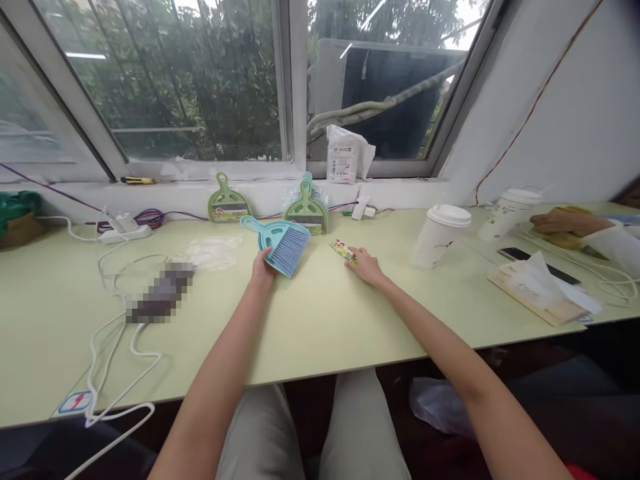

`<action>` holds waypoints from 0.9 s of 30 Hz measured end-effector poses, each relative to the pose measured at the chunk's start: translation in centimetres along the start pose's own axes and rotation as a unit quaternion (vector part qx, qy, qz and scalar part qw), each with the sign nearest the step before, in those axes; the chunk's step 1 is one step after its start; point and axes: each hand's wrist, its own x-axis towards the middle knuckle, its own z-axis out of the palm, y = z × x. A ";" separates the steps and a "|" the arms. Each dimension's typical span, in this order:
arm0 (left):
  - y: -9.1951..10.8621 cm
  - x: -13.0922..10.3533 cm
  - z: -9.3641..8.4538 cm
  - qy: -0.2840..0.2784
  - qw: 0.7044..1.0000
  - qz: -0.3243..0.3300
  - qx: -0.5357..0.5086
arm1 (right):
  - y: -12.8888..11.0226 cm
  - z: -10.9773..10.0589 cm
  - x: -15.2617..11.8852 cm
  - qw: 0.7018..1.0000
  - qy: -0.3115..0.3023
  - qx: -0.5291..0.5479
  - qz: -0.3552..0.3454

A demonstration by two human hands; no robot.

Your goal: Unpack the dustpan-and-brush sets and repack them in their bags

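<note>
My left hand (264,265) is closed on a light-blue dustpan (270,233) with a blue-bristled brush (290,250) set into it, tilted above the table. In my right hand (367,268) is a small colourful printed card (343,251), its near end between the fingers. Beyond them, a green dustpan set (227,202) with a printed label leans on the wall below the window. To its right stands a stack of dustpan sets in clear plastic (306,207), a green one in front.
Crumpled clear plastic (213,252) and white cables (115,347) lie left, near a power strip (125,232). A white lidded cup (441,235), a tissue pack (540,293) and a phone (540,265) are right. Another person's hand (560,221) rests at far right.
</note>
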 end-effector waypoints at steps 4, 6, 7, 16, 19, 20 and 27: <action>0.0 -0.2 -0.2 0.008 1.000 0.001 -0.018 | 0.4 -0.3 -1.3 1.000 -0.002 -0.024 -0.015; 0.1 -0.2 -0.4 0.012 1.000 -0.002 -0.021 | 0.3 -0.5 -1.5 1.000 0.011 0.005 -0.014; 0.1 -0.2 -0.5 0.012 1.000 -0.003 -0.024 | 0.1 -0.5 -1.5 1.000 0.019 0.023 -0.008; -0.4 -0.1 -0.2 -0.047 0.997 -0.007 -0.067 | -3.9 2.5 -1.5 0.997 -0.019 0.071 0.013; -0.5 -0.2 0.0 -0.067 0.995 -0.012 -0.066 | -4.7 3.0 -0.7 0.994 -0.022 0.095 0.058; -0.6 -0.2 0.1 -0.072 0.995 -0.014 -0.067 | -4.9 3.1 -0.4 0.992 -0.021 0.101 0.070; -0.5 -0.4 -0.2 -0.071 0.991 -0.037 -0.104 | -6.0 4.0 0.2 0.996 0.045 0.056 0.042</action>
